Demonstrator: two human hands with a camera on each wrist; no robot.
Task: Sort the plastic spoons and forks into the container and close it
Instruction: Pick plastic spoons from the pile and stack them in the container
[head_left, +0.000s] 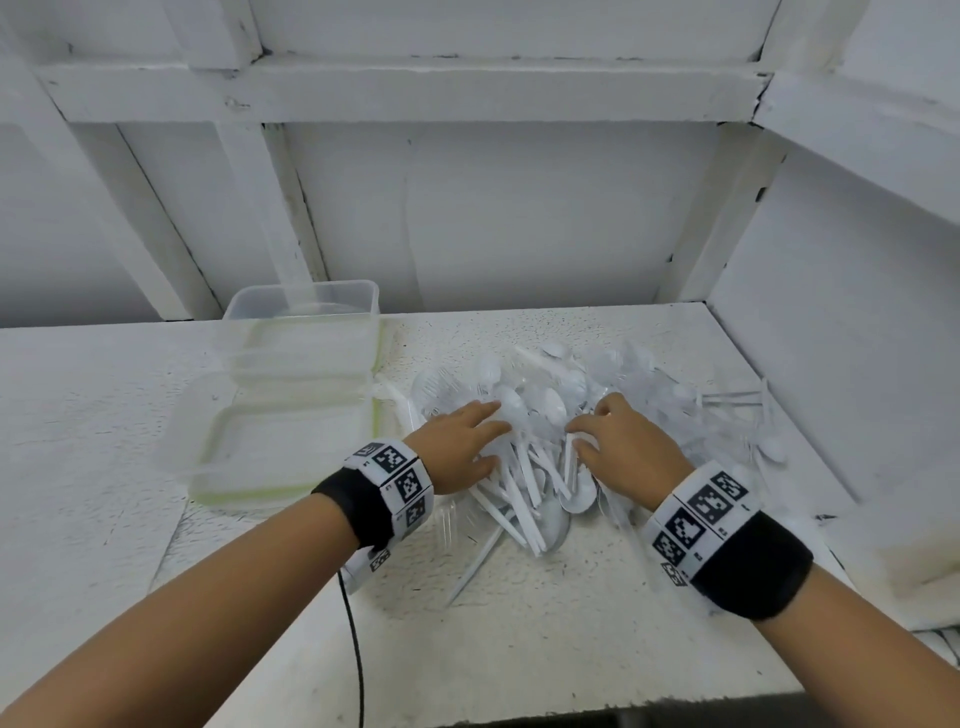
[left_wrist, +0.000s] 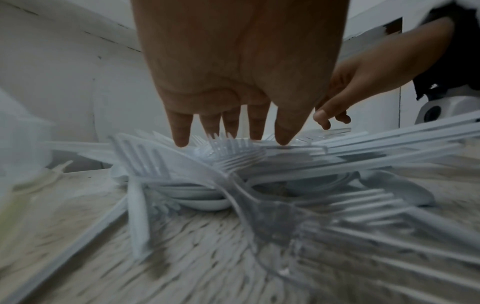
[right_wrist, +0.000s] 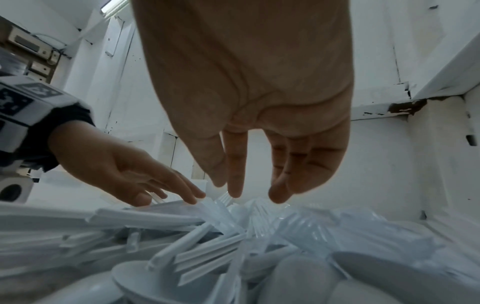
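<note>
A heap of white and clear plastic spoons and forks (head_left: 561, 415) lies on the white table (head_left: 519, 623). My left hand (head_left: 467, 441) rests flat on the heap's left side, its straight fingers (left_wrist: 182, 135) touching fork tines (left_wrist: 228, 144). My right hand (head_left: 618, 441) hovers over the heap's middle with loosely bent fingers (right_wrist: 235, 185) just above the cutlery (right_wrist: 233, 236), holding nothing. A clear rectangular container (head_left: 306, 332) stands open at the left, its lid (head_left: 280, 441) lying flat in front of it.
White walls and beams enclose the table at the back and right. A black cable (head_left: 356, 649) runs off the front edge beneath my left wrist. The table edge (head_left: 571, 717) is close in front.
</note>
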